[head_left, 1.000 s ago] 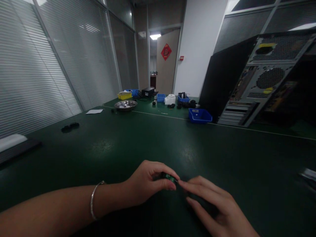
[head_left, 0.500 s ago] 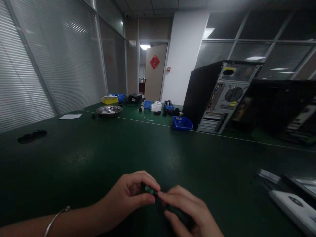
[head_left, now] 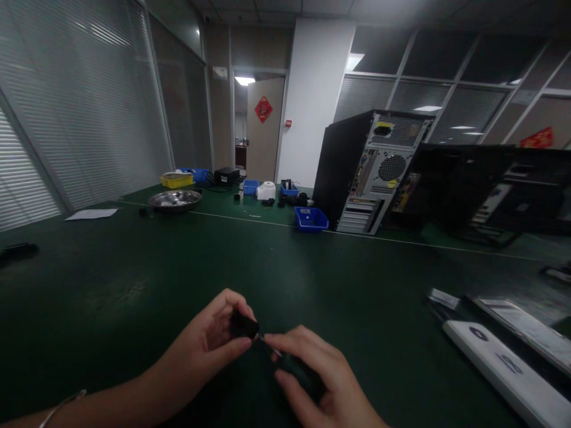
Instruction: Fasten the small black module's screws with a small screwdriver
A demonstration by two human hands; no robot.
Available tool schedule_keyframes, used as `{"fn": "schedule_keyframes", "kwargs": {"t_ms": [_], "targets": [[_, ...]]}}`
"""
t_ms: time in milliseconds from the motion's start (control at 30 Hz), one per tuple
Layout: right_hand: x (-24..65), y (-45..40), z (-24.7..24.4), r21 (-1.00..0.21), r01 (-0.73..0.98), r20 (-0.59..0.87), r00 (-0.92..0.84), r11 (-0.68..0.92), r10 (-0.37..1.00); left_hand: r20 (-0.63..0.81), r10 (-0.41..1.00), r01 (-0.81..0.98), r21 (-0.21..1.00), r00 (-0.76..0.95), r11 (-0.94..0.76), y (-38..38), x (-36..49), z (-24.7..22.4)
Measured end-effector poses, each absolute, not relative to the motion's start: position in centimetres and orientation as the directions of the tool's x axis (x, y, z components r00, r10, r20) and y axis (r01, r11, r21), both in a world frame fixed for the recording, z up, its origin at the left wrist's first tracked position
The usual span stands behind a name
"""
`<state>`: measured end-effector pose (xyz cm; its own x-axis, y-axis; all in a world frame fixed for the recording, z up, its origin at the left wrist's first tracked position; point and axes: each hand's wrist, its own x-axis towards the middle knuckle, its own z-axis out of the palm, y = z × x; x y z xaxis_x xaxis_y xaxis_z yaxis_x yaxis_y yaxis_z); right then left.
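Note:
My left hand [head_left: 213,333] pinches a small black part [head_left: 245,326] between thumb and fingers, just above the green table. What kind of part it is, I cannot make out. In my right hand [head_left: 323,377] is a screwdriver with a thin metal shaft [head_left: 272,346] and a dark handle [head_left: 306,375]. The shaft points left, its tip at or close to the black part's lower right edge. Whether the tip touches the part is too blurred to tell. The palm of the right hand partly hides the handle.
A white boxy device [head_left: 499,362] and a flat framed panel [head_left: 530,333] lie at right. Farther back are a blue bin [head_left: 311,220], a tilted computer tower [head_left: 375,172], a metal bowl [head_left: 173,202], a paper sheet [head_left: 92,214] and a yellow basket [head_left: 176,180].
The view has turned to the right. Green circuit board showed in my left hand before; now a dark face of the part shows. The screwdriver's shaft has come into clearer sight.

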<state>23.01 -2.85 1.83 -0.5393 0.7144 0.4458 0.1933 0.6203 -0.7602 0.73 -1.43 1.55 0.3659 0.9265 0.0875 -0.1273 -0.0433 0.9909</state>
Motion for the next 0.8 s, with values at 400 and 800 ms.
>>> {"fn": "schedule_keyframes", "kwargs": {"t_ms": [400, 800], "targets": [[22.92, -2.95, 2.73, -0.751, 0.086, 0.480, -0.608, 0.654, 0.632, 0.067, 0.887, -0.160, 0.987, 0.457, 0.008, -1.93, 1.05, 1.20], [23.05, -2.85, 2.38, -0.756, 0.097, 0.447, -0.647, 0.647, 0.618, 0.031, 0.911, -0.173, 0.984, 0.412, 0.045, -1.74, 1.09, 1.78]]}}
